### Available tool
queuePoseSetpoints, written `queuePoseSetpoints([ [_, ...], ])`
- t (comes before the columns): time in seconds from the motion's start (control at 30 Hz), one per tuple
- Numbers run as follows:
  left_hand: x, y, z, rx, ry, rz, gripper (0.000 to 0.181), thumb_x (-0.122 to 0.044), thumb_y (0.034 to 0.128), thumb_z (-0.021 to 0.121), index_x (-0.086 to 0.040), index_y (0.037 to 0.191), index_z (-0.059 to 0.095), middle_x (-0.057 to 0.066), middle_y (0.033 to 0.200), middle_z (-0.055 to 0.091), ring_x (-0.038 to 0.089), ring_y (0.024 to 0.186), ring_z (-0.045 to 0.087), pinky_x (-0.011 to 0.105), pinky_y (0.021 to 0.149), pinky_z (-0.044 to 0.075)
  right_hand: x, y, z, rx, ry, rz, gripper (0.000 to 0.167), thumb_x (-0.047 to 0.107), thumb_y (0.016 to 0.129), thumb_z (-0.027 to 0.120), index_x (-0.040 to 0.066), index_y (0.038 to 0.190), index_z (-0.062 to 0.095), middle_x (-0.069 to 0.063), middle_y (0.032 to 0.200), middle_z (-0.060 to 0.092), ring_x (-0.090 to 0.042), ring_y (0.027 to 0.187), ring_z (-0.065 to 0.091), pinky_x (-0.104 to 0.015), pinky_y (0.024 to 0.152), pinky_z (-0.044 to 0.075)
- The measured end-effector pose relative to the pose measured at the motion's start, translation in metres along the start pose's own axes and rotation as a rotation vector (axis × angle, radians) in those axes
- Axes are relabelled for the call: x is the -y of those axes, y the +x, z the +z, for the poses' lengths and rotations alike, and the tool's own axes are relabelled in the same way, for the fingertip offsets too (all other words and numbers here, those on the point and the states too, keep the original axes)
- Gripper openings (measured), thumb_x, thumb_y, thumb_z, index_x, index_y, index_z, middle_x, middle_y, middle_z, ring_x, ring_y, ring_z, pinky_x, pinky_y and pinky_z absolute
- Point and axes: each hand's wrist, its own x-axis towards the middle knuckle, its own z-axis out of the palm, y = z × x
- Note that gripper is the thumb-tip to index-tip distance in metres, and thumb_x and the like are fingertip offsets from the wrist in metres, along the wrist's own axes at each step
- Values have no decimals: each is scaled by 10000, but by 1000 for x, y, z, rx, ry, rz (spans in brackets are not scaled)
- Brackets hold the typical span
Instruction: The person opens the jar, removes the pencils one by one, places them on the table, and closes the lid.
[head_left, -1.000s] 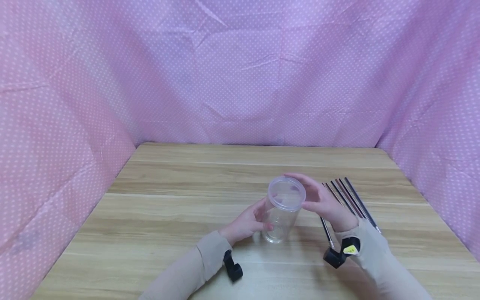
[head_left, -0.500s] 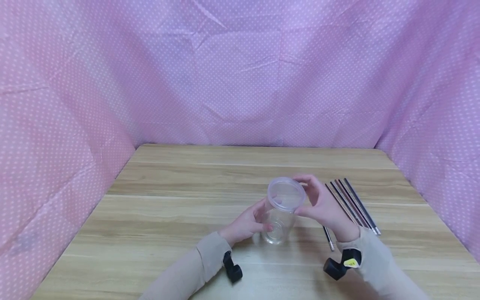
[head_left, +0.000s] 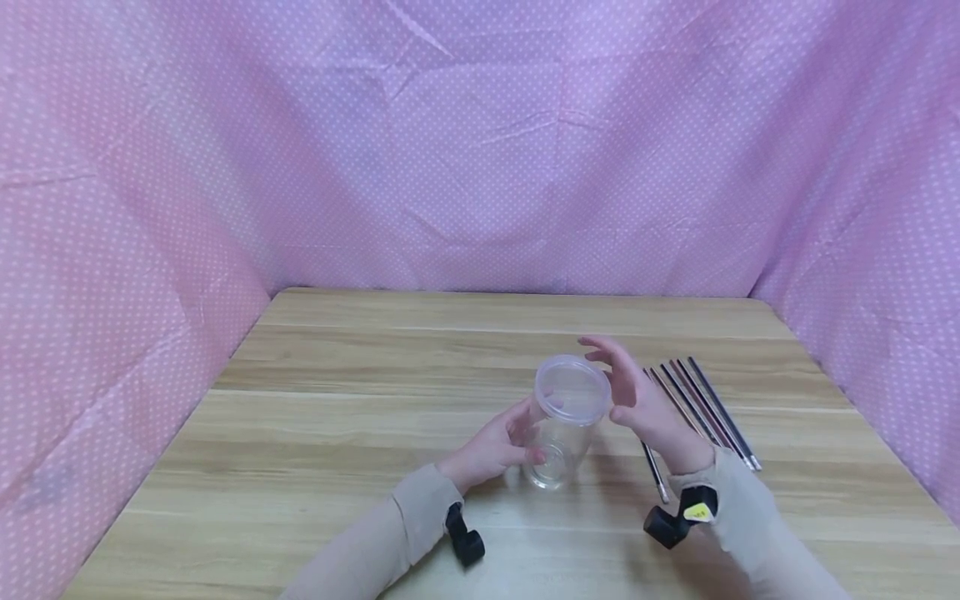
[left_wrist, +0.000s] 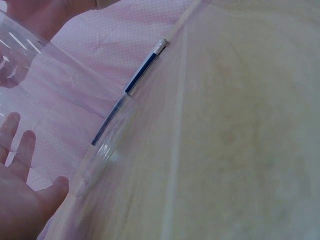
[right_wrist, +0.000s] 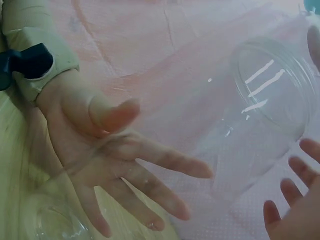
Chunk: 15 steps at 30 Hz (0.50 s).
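Note:
A clear plastic jar point(head_left: 551, 454) with a round translucent top point(head_left: 572, 390) stands upright on the wooden table. My left hand point(head_left: 486, 450) holds its lower side, thumb in front and fingers reaching behind. In the right wrist view, the left hand point(right_wrist: 112, 155) shows through the clear wall. To the right of the jar's top, my right hand point(head_left: 648, 408) is raised with fingers spread and loosely bent, holding nothing. A small gap separates its thumb from the jar. Several pencils point(head_left: 705, 408) lie just beyond the right hand and are partly hidden by it.
One dark pencil point(head_left: 654, 473) lies nearest the jar, under the right wrist; its silver end point(left_wrist: 160, 46) shows in the left wrist view. The wooden table point(head_left: 337, 417) is bounded by a pink dotted curtain point(head_left: 480, 167) at the back and sides.
My right hand has come off the jar's top: its fingers have straightened and its thumb has moved away to the right. The left hand and the jar have stayed in place.

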Motion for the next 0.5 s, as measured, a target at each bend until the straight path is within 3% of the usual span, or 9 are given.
queuePoseSetpoints([
  [0.1,-1,-1,0,-3,1,-15,843,111,831,605,-144,1519,191,101,1543,296,257,1438,222,466,1190,151,-4,3,-6,157,110,-24,747,462,948,499,69,1501,186,7,1507,299,-126,1309,380,-250,1058,371],
  [0.2,-2,-1,0,-9,1,-22,848,97,830,614,-157,1520,191,90,1543,301,259,1435,233,467,1188,163,-7,7,-9,266,252,-34,628,336,994,404,58,1507,171,-5,1540,282,-119,1372,328,-250,1132,278],
  [0.33,-2,-2,0,-4,0,-10,854,87,825,623,-147,1520,187,100,1541,301,270,1432,238,470,1186,169,-8,11,-10,307,387,-9,547,85,960,354,82,1496,245,10,1510,359,-123,1367,352,-265,1135,284],
  [0.5,-1,-1,0,5,6,3,853,89,825,621,-131,1520,179,121,1535,305,287,1426,249,474,1184,175,-8,13,-9,312,440,-11,663,-132,842,296,60,1476,298,-3,1487,400,-146,1355,376,-297,1123,313],
])
